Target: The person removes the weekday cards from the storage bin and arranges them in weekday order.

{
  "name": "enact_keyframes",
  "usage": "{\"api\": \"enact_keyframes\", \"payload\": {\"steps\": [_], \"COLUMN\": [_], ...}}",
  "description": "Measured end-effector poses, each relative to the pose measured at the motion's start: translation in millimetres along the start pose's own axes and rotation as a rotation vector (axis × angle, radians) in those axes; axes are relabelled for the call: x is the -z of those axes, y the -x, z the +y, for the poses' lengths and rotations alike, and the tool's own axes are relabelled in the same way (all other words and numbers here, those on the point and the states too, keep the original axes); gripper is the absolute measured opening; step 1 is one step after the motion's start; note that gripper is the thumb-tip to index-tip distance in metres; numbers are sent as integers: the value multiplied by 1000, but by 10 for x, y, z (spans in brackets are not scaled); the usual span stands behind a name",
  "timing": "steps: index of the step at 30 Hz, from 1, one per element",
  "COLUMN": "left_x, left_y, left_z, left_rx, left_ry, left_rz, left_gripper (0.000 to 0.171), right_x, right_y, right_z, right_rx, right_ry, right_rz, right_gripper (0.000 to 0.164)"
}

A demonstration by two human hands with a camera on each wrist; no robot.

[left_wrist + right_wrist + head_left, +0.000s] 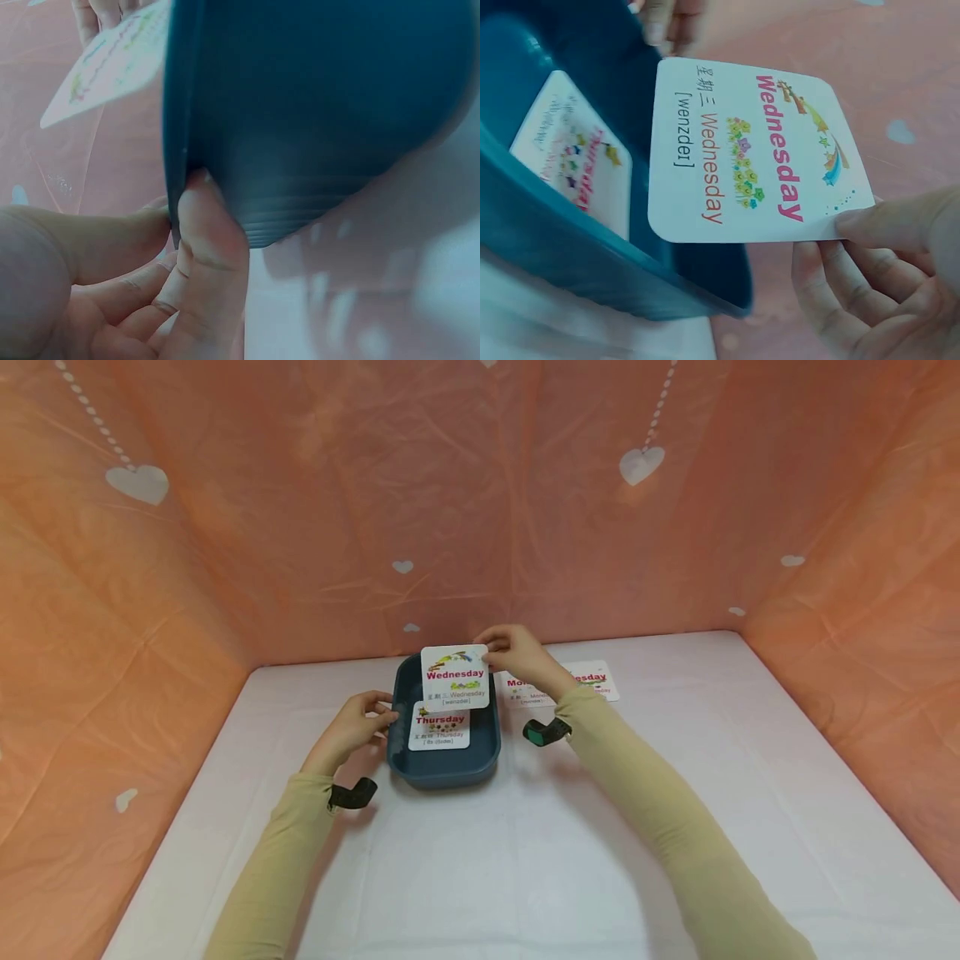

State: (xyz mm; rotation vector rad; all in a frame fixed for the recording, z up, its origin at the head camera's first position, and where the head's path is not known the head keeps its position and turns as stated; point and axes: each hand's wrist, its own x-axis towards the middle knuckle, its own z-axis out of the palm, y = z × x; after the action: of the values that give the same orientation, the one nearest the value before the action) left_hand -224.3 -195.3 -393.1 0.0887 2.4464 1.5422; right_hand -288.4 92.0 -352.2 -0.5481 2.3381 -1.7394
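Between thumb and fingers, my right hand [517,656] pinches the corner of a white flashcard reading Wednesday [455,677]. This card hangs over the far part of a dark blue plastic basin [442,768]. Inside the basin lies another flashcard, marked Thursday [439,727], its top edge overlapped by the Wednesday card in the head view. My left hand [352,727] grips the basin's left rim, thumb on one side and fingers on the other, as the left wrist view shows [214,232].
Right of the basin, a Monday card [525,692] and a card ending in "esday" [600,677] lie on the white-covered table [465,877], partly hidden by the right hand. Orange fabric with white hearts [450,527] encloses the table's back and sides.
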Motion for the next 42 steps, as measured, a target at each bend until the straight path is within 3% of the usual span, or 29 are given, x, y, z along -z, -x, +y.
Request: {"api": "enact_keyframes", "payload": {"steps": [12,20,28,42], "left_x": [2,-31,-16,-21], "left_y": [-22,-13,-32,-22], "left_z": [23,-28,-18,-7], "left_rx": [-9,-18,-44,-23], "left_ry": [-14,-14,-13,13], "left_rz": [-5,-14,4,-4], "left_gripper": [43,42,42,42], "right_x": [492,856,1204,1673], "right_y": [121,291,417,654], "right_z": [36,320,571,822], "right_rx": [-96,-173,-222,-276], "right_ry": [-67,-82,-22,17], "right_rz": [137,212,266,314], "right_gripper": [32,37,40,49]}}
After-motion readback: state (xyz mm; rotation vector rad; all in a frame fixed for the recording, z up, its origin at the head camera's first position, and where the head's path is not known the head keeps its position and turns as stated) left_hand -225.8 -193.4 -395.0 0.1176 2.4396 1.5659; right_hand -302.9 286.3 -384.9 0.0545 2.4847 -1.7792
